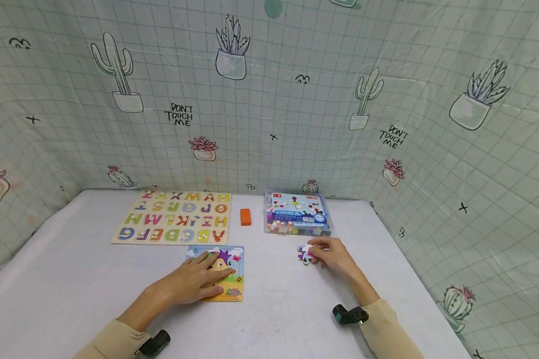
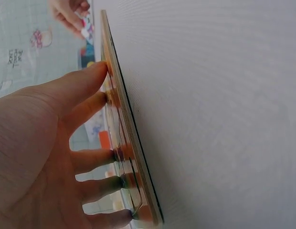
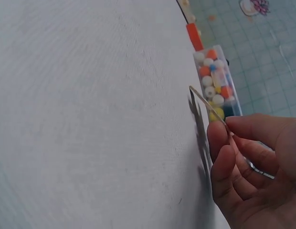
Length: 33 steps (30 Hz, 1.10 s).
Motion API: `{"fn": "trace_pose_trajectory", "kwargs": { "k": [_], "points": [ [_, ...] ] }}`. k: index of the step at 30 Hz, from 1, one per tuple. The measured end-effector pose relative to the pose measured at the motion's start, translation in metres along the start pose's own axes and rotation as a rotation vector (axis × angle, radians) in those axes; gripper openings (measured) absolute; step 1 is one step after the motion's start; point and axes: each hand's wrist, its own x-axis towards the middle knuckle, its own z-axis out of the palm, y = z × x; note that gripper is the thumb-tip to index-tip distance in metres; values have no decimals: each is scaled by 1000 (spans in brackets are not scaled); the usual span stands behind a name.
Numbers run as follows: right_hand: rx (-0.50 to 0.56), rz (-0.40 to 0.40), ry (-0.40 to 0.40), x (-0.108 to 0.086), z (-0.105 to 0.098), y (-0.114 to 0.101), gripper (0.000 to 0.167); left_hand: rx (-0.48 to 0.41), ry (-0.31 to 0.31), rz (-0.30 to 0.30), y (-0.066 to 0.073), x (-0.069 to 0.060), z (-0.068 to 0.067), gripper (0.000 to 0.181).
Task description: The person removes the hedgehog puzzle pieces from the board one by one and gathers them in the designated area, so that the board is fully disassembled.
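Note:
A square picture puzzle [image 1: 236, 293] with a purple-topped cartoon figure lies on the white table. My left hand [image 1: 193, 280] rests on it, fingers spread and covering much of its left half. In the left wrist view, the fingertips and thumb touch the top of the thin puzzle board [image 2: 131, 129]. To the right, my right hand [image 1: 334, 255] pinches a flat puzzle piece [image 1: 302, 253] with purple and white print. The right wrist view shows this puzzle piece [image 3: 205, 102] edge-on between thumb and fingers, tilted, its far end close above the table with a shadow beside it.
Behind the left hand lies a wooden alphabet board [image 1: 175, 217] with coloured letters. An orange block [image 1: 245, 217] sits to its right. Beyond the right hand stands a clear plastic box [image 1: 296, 214] of coloured beads. A patterned curtain [image 1: 269, 99] encloses the table's back and sides.

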Motion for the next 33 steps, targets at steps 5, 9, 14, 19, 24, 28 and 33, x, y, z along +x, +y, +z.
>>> {"fn": "trace_pose_trajectory", "kwargs": {
  "k": [5, 9, 14, 19, 24, 28, 33],
  "points": [
    [-35, 36, 27, 1, -3, 3, 26, -4, 5, 6, 0, 0, 0, 47],
    [-78, 23, 40, 0, -3, 4, 25, -7, 6, 9, 0, 0, -1, 47],
    [-122, 12, 58, 0, -2, 4, 24, -5, 12, 23, -1, 0, -1, 47],
    [-160, 26, 73, -1, 1, 2, 24, -13, 14, 25, -2, -1, 1, 48],
    [-189, 27, 83, -1, 1, 3, 25, -19, 11, 21, 0, -2, 1, 48],
    [-212, 20, 87, -1, 1, 2, 26, -25, 11, 18, 0, -3, 0, 47],
    [-225, -22, 94, -3, 3, -4, 25, -28, 21, 12, -2, -4, -1, 48]
  ]
}}
